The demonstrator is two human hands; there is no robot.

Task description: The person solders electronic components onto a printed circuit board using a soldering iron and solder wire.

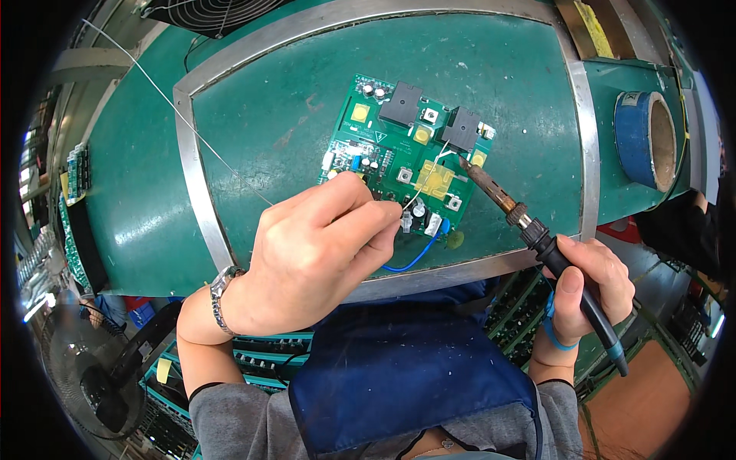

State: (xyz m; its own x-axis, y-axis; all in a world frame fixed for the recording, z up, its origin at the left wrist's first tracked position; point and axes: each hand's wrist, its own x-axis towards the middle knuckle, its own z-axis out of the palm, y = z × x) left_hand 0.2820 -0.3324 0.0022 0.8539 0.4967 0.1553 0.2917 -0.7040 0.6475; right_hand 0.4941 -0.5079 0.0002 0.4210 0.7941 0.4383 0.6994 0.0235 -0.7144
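Note:
A green circuit board (383, 169) lies on the bench, bearing two black box-shaped components, yellow patches and small metal terminals. My left hand (322, 238) is closed above its lower left part, pinching a thin strand of solder wire (418, 192) that reaches from the fingertips toward the right black component (461, 129). In my right hand (594, 287) is a soldering iron (548, 249), gripped by its black handle. Its darkened tip is at the board just below that component; whether it touches is too small to tell. A blue wire (414, 264) curves from the board's lower edge, partly hidden behind my left hand.
The green bench top (276, 100) is bordered by a metal strip (584, 138). A blue-sided roll (644, 142) stands at the right, and a black fan grille (215, 11) sits at the far left. Circuit boards in racks (268, 360) show below the bench edge.

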